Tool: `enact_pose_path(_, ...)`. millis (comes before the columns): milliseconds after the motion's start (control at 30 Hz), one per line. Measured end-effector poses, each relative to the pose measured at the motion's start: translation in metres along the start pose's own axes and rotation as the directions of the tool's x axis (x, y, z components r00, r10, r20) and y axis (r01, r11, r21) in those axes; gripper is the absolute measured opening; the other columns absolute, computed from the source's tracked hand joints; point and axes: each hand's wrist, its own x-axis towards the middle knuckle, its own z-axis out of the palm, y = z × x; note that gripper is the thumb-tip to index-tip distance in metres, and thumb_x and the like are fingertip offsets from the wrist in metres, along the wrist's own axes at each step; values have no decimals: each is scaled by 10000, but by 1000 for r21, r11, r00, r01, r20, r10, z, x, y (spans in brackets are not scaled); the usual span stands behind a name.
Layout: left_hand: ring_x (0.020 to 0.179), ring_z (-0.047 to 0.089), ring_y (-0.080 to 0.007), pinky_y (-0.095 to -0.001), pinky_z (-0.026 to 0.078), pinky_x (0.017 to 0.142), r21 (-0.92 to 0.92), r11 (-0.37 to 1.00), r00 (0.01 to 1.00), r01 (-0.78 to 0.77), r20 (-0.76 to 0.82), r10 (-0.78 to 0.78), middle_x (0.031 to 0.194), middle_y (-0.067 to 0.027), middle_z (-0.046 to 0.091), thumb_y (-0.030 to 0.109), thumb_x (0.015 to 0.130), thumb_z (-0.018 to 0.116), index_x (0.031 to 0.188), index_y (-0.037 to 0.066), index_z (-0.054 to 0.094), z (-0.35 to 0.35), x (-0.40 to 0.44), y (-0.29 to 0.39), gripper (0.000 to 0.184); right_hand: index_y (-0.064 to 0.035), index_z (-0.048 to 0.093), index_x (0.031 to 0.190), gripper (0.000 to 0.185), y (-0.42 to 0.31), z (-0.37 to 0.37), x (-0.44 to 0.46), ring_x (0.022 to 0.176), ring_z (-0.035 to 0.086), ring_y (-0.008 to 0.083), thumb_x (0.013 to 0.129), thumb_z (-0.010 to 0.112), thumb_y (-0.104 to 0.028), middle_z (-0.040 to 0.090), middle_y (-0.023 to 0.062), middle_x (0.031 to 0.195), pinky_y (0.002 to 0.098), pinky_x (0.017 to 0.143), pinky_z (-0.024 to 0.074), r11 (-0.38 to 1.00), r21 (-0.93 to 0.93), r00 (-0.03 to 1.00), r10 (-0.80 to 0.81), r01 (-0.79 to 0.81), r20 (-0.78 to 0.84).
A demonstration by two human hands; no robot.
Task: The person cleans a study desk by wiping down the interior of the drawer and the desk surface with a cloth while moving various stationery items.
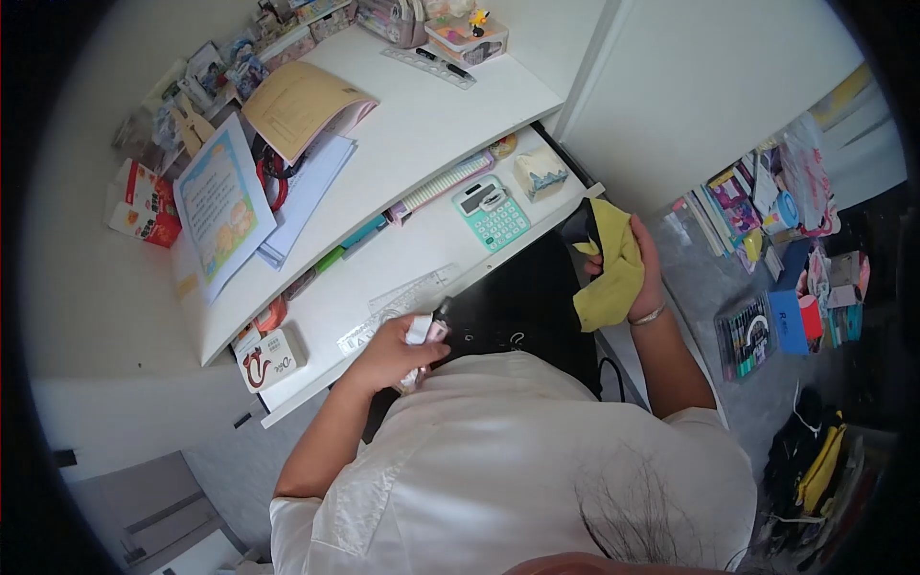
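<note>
Wrapped round some small white and pinkish items point(422, 331), my left hand point(388, 356) is over my lap at the drawer's front edge. What exactly these items are is too small to tell. My right hand point(647, 273) grips a yellow-green cloth pouch point(613, 278) with a dark inner side, to the right of the drawer. In the open drawer point(460, 273) lie a mint-green calculator point(492, 213), a tissue pack point(540, 174), clear rulers point(398, 307) and a white box with a red pattern point(271, 361).
On the white desktop point(422, 125) are a brown booklet point(302, 107), printed papers point(225, 206), a ruler with pens point(431, 67) and a pencil case point(393, 19). Books point(714, 216), a marker set point(746, 335) and a blue box point(791, 307) stand on the right.
</note>
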Motion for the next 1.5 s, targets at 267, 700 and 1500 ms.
enact_pose_path(267,590,576,-75,-255,458,536,151,985,963,-78,-246,114,715,-3,624,110,820,755,958,39,648,12,13,-11,189,-79,646,1022,463,-6,-12,26,584,552,199,983,466,-504,647,71,799,326,524,433,999,33,998,25,-27,61)
enact_pose_path(700,692,580,-73,-246,475,653,410,888,876,-210,-324,357,825,-6,652,117,813,744,1057,45,669,-34,44,-10,265,-64,663,1016,375,17,17,48,693,687,209,976,513,-406,712,82,865,348,550,577,981,-78,984,179,-179,-13)
enact_pose_path(1500,956,680,-332,-411,567,789,837,487,607,248,-526,595,1438,-120,468,112,664,786,1263,86,578,-81,-66,45,634,79,650,829,475,-6,247,191,687,616,243,918,604,-386,624,186,710,382,686,489,-405,-650,761,435,643,481)
